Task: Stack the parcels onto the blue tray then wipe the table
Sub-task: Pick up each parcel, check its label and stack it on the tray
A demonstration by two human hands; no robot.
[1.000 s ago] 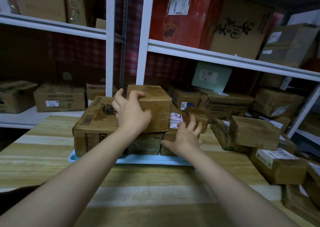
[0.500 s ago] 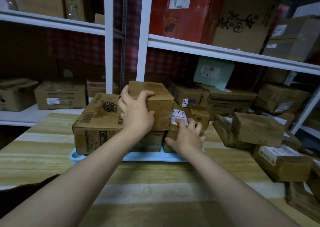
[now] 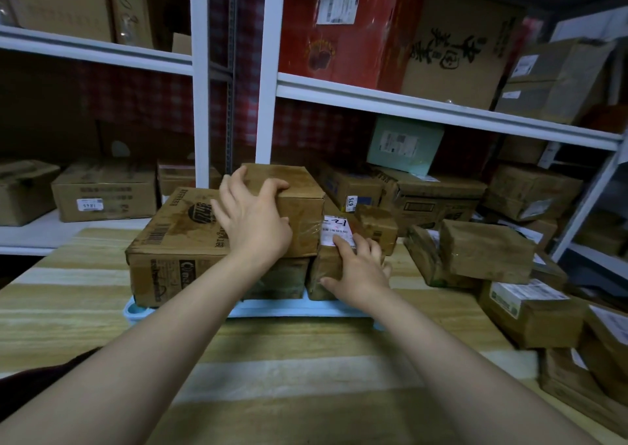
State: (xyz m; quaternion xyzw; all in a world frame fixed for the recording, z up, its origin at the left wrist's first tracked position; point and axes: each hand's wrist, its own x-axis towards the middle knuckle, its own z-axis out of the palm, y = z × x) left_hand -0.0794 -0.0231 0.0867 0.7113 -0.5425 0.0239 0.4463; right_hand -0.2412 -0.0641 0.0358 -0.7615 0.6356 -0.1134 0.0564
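The blue tray (image 3: 289, 308) lies mid-table with several brown parcels on it. A wide printed carton (image 3: 170, 237) fills its left side. My left hand (image 3: 253, 222) grips the top parcel (image 3: 299, 203), which sits on a lower box (image 3: 282, 278); its fingers curl over the parcel's top and near edge. My right hand (image 3: 358, 268) holds a small parcel with a white label (image 3: 336, 235) at the tray's right end, thumb on its front face, fingers over its top. A small box (image 3: 377, 225) lies just behind that parcel.
Loose parcels (image 3: 486, 251) pile up on the right side of the striped wooden table (image 3: 289, 376), down to its near right corner. White shelving (image 3: 407, 105) full of cartons stands directly behind the table.
My right hand has closed down onto the labelled parcel from a spread pose. My left hand has kept its grip on the top parcel, which has barely shifted.
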